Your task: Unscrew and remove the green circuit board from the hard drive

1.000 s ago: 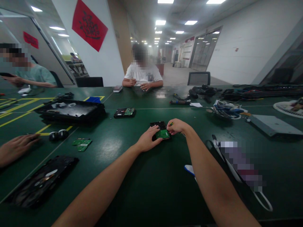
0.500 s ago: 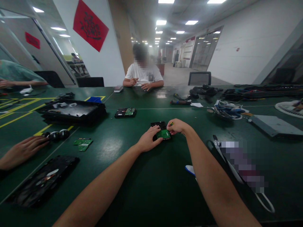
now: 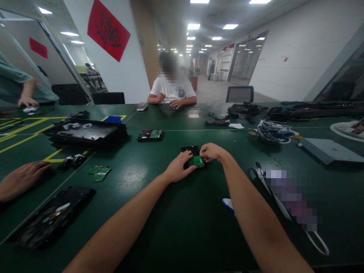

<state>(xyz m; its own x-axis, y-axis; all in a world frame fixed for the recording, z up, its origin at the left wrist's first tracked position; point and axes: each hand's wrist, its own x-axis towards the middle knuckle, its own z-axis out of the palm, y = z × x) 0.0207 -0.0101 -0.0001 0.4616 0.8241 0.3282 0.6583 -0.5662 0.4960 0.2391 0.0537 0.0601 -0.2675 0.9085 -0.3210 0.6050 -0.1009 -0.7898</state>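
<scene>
A small black hard drive (image 3: 194, 151) with a green circuit board (image 3: 196, 161) on top lies on the dark green table (image 3: 176, 223) ahead of me. My left hand (image 3: 178, 168) rests on its left side, fingers spread over the edge of the board. My right hand (image 3: 212, 151) is closed in a pinch over the drive's right corner, holding a small tool with a yellow-green tip (image 3: 205, 149) that I take for a screwdriver.
Another drive (image 3: 150, 135) and a black tray (image 3: 85, 132) lie further left. Loose green boards (image 3: 99, 173), an open black case (image 3: 51, 220) and a co-worker's hand (image 3: 21, 178) are at left. A person sits across. Cables (image 3: 273, 132) and a lanyard (image 3: 287, 201) lie right.
My hands stay on the drive. The co-worker's hand at left has drawn back from the small black parts, and the person at far left has shifted.
</scene>
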